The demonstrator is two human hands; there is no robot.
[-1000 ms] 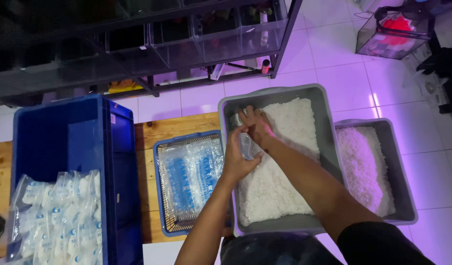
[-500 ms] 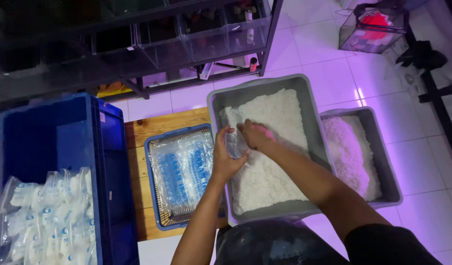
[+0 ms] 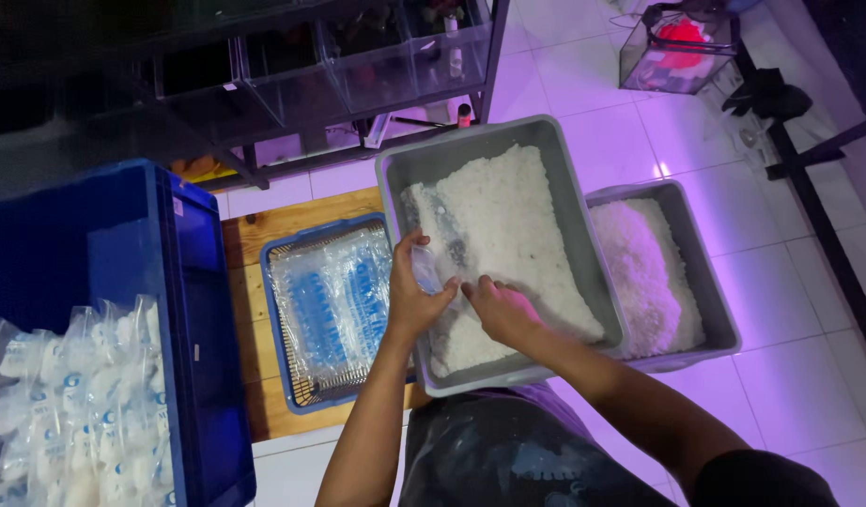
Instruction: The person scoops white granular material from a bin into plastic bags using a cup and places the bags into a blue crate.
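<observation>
fingers [image 3: 416,252] grip one clear bag [image 3: 427,269] | two grey tubs [image 3: 583,202]; one blue crate [image 3: 193,310]

Both forearms are bare to above the elbow. The right arm ends in a dark short sleeve [image 3: 771,474] at the shoulder. A dark apron [image 3: 508,451], smudged with pale dusty marks, covers the front of the body.

A low wooden plank surface [image 3: 255,235] stands on the white tiled floor [image 3: 809,376]. On it lie a shallow blue wire-mesh basket [image 3: 281,324] of clear printed plastic bags and, beside it, a grey plastic tub [image 3: 395,178] of white grains; a second grey tub [image 3: 719,310] sits just right of that one.
</observation>
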